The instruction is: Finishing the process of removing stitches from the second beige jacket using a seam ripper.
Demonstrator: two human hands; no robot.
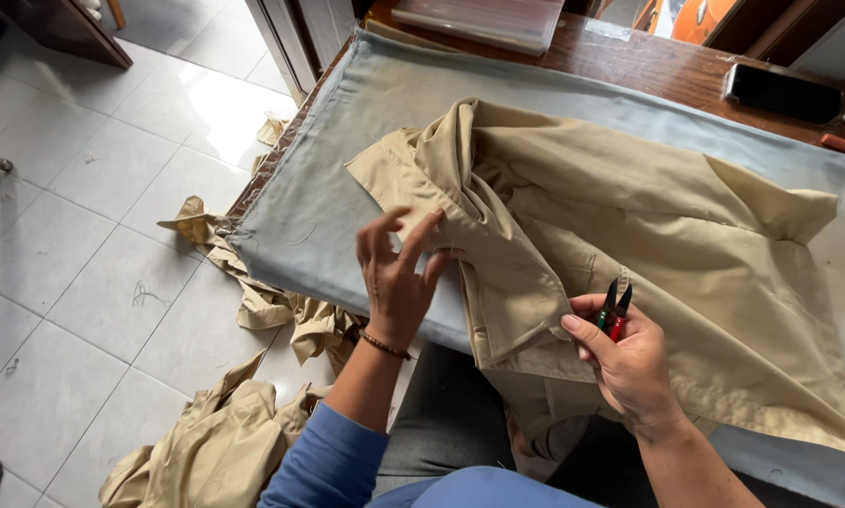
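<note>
Home tailoring workshop, padded worktable (328, 188), khaki garments (206, 452) heaped on tiled floor (84, 282)

Plain khaki-tan garment (629, 226) is lying under the left-hand fingers (413, 235), showing no pattern. Red and black-green snips (616, 310) are showing between the right-hand fingers (582, 331). Pale grey-blue cover (328, 179) is lying beyond them over a red-brown table (648, 66). Matching tan scraps (206, 452) are lying on the white tiled floor (84, 235). Sleeve (333, 461) is showing blue.
</note>
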